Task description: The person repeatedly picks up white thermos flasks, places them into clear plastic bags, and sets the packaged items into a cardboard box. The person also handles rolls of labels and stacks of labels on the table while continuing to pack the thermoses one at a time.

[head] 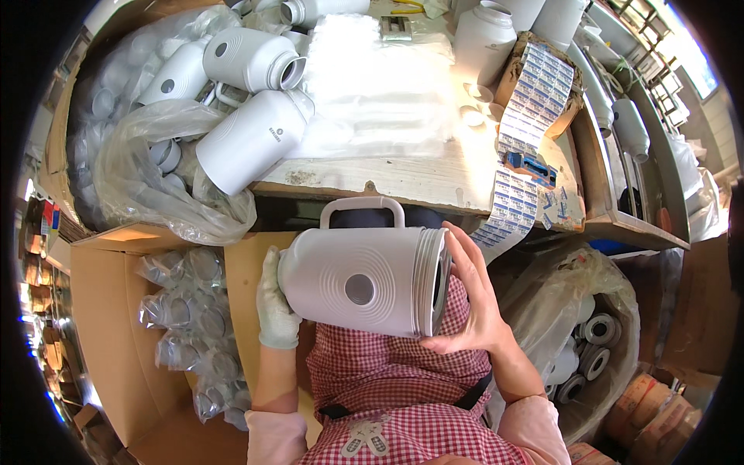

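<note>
A white plastic vacuum-jug body [337,250] lies sideways in the air above my lap, its loop handle [363,203] pointing away from me. Concentric ridges around a grey oval disc [359,289] show on its upper side. My left hand [278,308], in a white glove, supports the rounded left end. My bare right hand [479,302] spans the threaded right end [427,282], thumb on the near side and fingers on the far side. A dark round edge shows at that end; its inside is mostly hidden from me.
Several white jugs [250,139] lie at the table's left. Stacked clear plastic bags [378,87] cover its middle. A label strip [514,192] hangs over the front edge. An open carton [122,337] holds bagged parts [203,319]; a lined container [625,325] holds grey-white parts [598,328].
</note>
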A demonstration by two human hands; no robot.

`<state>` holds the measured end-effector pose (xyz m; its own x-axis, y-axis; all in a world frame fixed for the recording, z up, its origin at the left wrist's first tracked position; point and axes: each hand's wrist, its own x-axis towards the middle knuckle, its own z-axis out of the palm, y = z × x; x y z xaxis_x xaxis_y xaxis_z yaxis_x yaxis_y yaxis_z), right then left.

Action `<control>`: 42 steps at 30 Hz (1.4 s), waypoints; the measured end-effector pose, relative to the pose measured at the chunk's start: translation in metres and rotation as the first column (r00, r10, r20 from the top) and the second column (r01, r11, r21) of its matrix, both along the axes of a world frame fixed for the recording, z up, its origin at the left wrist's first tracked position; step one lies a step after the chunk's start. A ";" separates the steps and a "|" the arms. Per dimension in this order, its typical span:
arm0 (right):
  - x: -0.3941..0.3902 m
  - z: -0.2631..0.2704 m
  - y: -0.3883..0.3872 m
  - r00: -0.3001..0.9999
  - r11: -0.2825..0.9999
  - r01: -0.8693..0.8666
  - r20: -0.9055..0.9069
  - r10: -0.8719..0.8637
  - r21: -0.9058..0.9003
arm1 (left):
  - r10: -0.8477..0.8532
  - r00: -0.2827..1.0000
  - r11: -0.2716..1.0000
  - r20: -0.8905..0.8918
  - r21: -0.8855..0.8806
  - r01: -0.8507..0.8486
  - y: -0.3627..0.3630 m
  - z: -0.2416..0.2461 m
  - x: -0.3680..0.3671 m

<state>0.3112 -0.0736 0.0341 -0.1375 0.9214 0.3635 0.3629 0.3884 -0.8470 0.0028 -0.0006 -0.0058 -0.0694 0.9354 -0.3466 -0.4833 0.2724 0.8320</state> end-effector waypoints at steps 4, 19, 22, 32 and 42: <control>-0.010 -0.008 -0.008 0.965 0.976 0.018 -0.252 -0.074 -0.218 | 0.078 0.923 0.988 -0.376 0.151 -0.022 -0.009 0.020 0.016; 0.024 0.008 -0.056 0.968 0.581 0.133 0.230 0.097 -0.803 | -0.603 0.736 0.580 -0.307 0.465 0.669 0.039 0.036 -0.011; -0.007 0.047 -0.026 0.953 0.974 0.208 0.243 -0.182 -0.089 | -0.832 0.439 0.362 -0.340 0.266 0.893 0.054 0.036 0.012; -0.042 0.027 0.083 0.961 0.949 -0.269 0.022 0.276 -0.166 | -0.238 -0.756 0.948 -0.610 -0.316 -0.043 0.321 0.084 -0.203; -0.025 0.019 0.089 0.966 0.939 -0.258 -0.083 0.245 -0.229 | 0.181 -0.208 0.971 -0.961 0.209 -0.120 0.362 0.016 -0.221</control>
<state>0.2865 0.0150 0.0527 -0.3627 0.9192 0.1533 0.2323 0.2485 -0.9404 -0.2178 0.3617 0.0105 -0.4340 0.8405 0.3245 0.8755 0.3084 0.3720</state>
